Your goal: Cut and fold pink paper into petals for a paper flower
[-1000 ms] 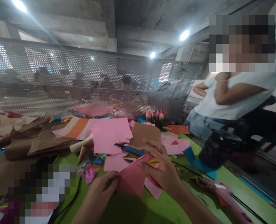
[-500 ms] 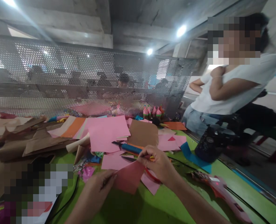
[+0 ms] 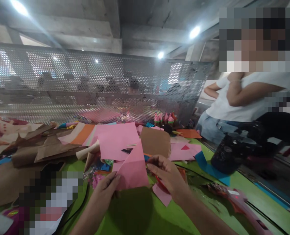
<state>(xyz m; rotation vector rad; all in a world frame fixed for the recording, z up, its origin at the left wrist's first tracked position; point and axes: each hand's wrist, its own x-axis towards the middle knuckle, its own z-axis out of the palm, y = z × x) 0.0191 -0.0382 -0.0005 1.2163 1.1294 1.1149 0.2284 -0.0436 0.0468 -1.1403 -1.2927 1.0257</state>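
Note:
My left hand pinches the lower left corner of a pink paper piece, which stands raised with its point upward. Just right of that paper is my right hand, its thumb and fingers curled in. The red handle of a pair of scissors shows below its palm; the blades are hidden. Behind the raised paper lies a blue cutter knife, mostly covered. A smaller pink scrap rests on the table under my right hand. More pink sheets and a brown card lie beyond.
Brown paper is heaped at the left. On the green table, a pink glue gun and blue paper lie right, beside a dark container. A perforated metal screen stands behind. One person stands at the right.
The pink paper has turned upward, its lit face now showing. My right hand has let go of its edge and moved slightly right. The scissor blades are no longer visible.

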